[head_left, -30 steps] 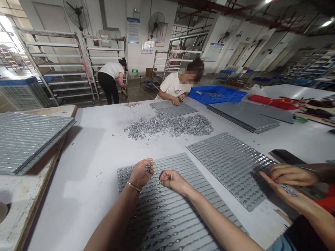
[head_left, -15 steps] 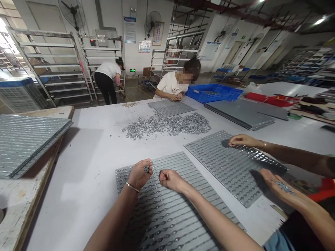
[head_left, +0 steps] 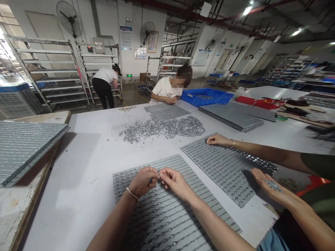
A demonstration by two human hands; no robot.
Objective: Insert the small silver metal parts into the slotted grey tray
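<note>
My left hand (head_left: 144, 181) is curled round several small silvery metal pieces, which show dark between the fingers. Its thumb and forefinger meet the fingertips of my right hand (head_left: 175, 182). The right fingers are pinched together; what is between them is too small to make out. Both hands are above a grey grooved panel (head_left: 167, 218), where raised leaf-shaped metal pieces sit in rows along the grooves on its left and near part. Grooves towards the right look plain. Farther back on the white table lies a loose heap of the same metal pieces (head_left: 162, 129).
On my right, a co-worker's hand (head_left: 219, 140) touches a second studded panel (head_left: 222, 170); their open palm (head_left: 267, 183) holds metal pieces. Stacked panels (head_left: 231, 115) and a blue crate (head_left: 206, 98) stand behind. More panels (head_left: 28, 146) lie left. Another person (head_left: 166, 89) works opposite.
My hands were apart and have come together at the fingertips; the left has turned over and closed more. The co-worker's upper hand has shifted left along their panel.
</note>
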